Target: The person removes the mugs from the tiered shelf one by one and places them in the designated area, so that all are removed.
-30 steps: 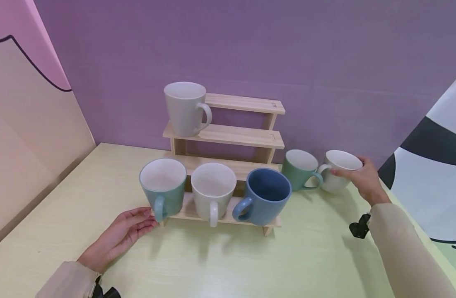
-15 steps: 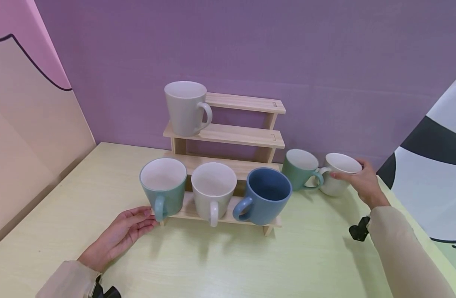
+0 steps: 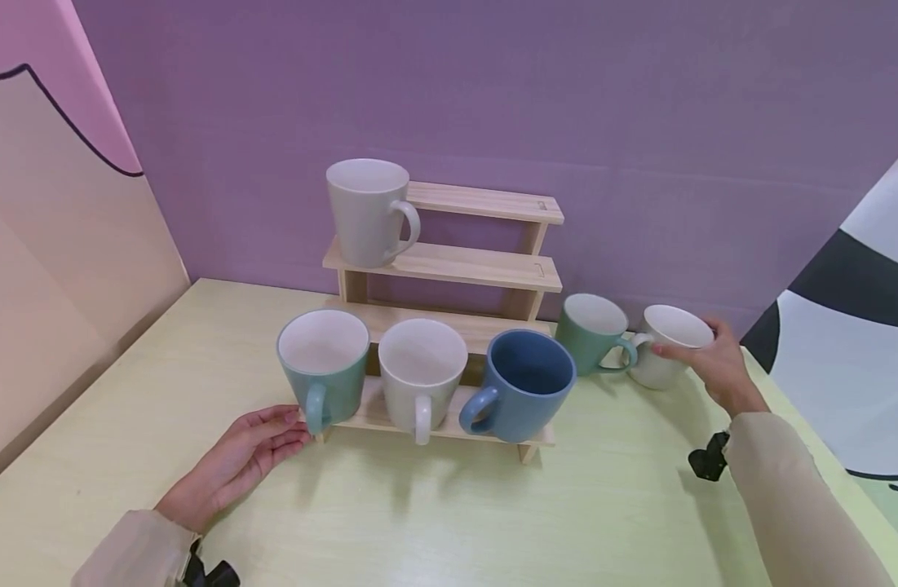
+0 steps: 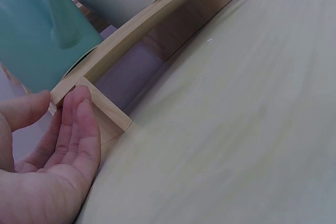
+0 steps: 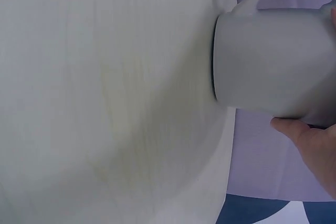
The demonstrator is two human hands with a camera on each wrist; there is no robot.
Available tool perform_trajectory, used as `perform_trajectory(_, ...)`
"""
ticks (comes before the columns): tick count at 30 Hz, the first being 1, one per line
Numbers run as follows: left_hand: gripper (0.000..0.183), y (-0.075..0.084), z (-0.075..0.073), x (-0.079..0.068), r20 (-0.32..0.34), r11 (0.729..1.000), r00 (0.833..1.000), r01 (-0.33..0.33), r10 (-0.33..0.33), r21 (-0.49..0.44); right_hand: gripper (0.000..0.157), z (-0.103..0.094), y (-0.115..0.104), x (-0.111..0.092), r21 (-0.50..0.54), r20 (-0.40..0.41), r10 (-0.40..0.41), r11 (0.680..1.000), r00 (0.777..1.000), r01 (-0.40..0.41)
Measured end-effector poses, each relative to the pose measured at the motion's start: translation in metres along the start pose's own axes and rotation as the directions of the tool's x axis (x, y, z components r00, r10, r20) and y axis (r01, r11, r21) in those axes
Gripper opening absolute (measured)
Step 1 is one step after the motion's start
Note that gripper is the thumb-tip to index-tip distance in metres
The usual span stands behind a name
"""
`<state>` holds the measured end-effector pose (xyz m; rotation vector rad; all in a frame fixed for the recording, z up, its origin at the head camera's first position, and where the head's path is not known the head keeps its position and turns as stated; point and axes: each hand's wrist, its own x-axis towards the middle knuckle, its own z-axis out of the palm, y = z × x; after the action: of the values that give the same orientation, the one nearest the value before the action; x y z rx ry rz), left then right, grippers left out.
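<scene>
In the head view my right hand (image 3: 715,367) grips a white mug (image 3: 657,371) near its rim, at the back right of the table. The mug is upright, its handle pointing left. The right wrist view shows its base at the table surface (image 5: 131,77), with my thumb on its side. A green mug (image 3: 584,346) stands just left of it. My left hand (image 3: 246,456) holds the lower left end of a tiered wooden rack (image 3: 456,265). In the left wrist view the thumb lies at the board's end, the fingers (image 4: 79,108) under it against the leg.
On the rack's lowest tier stand a teal mug (image 3: 327,395), a white mug (image 3: 422,399) and a blue mug (image 3: 533,416), handles forward. A light grey mug (image 3: 364,224) stands higher, at the left. A purple wall (image 3: 639,122) closes off the back.
My right hand has lowered the white mug slightly, a little toward me. My left hand has stayed at the rack's end. The view has shifted very slightly.
</scene>
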<state>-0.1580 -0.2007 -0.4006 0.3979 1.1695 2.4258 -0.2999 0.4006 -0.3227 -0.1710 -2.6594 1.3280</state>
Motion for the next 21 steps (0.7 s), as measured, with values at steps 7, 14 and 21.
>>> perform_trajectory(7, 0.028, -0.0001, -0.0004, 0.0024, 0.018, 1.000, 1.000, -0.009, 0.009, -0.001, 0.101, -0.0021, 0.0053, 0.0013, 0.042, 0.043, 0.017, 0.999, 0.999, -0.019)
perform_trajectory(14, 0.028, -0.0007, -0.0018, 0.0064, 0.003, 1.000, 1.000, -0.010, 0.010, -0.007, 0.103, -0.0050, 0.0057, 0.0053, 0.020, 0.088, 0.022, 0.999, 0.996, -0.024)
perform_trajectory(21, 0.027, -0.0015, -0.0031, 0.0056, -0.012, 1.000, 1.000, -0.008, 0.008, 0.004, 0.106, -0.0078, 0.0016, 0.0068, -0.016, 0.123, 0.034, 0.999, 0.992, -0.032)
